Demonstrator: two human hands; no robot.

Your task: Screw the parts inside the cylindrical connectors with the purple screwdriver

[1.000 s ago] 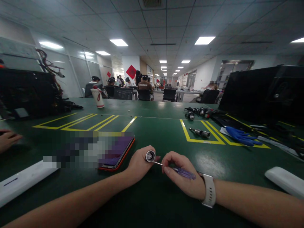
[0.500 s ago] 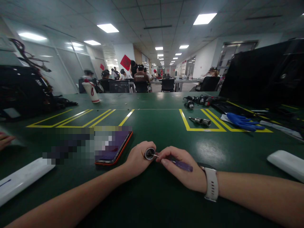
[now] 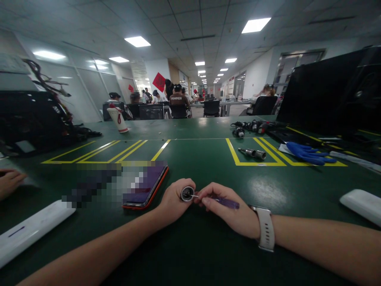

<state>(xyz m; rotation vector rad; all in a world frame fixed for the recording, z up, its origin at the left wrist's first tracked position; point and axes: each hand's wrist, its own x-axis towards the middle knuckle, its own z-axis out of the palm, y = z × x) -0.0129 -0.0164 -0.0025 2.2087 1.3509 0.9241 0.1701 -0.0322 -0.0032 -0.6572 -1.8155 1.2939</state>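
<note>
My left hand (image 3: 175,198) is wrapped round a cylindrical metal part (image 3: 187,194), whose round open end faces me. Inside that end it looks dark, and the details are too small to make out. A small screwdriver (image 3: 228,203) with a purple see-through handle is pinched in my right hand (image 3: 223,210). Its thin shaft points left, with the tip at the rim or opening of the metal part; whether it touches cannot be seen. Left of my hands lies a phone (image 3: 149,188) with an orange edge, partly blurred out.
Metal fittings (image 3: 253,153) lie inside a yellow taped box, with a blue glove (image 3: 309,153) to their right. White long objects (image 3: 38,228) flank both sides. Farther back stand a paper cup (image 3: 119,120) and dark connectors (image 3: 239,132). Another person's hand (image 3: 10,182) is at far left.
The view has shifted slightly, so the table things sit a little lower and to the right. Both hands keep their grips, and the screwdriver handle lies slightly flatter and farther left.
</note>
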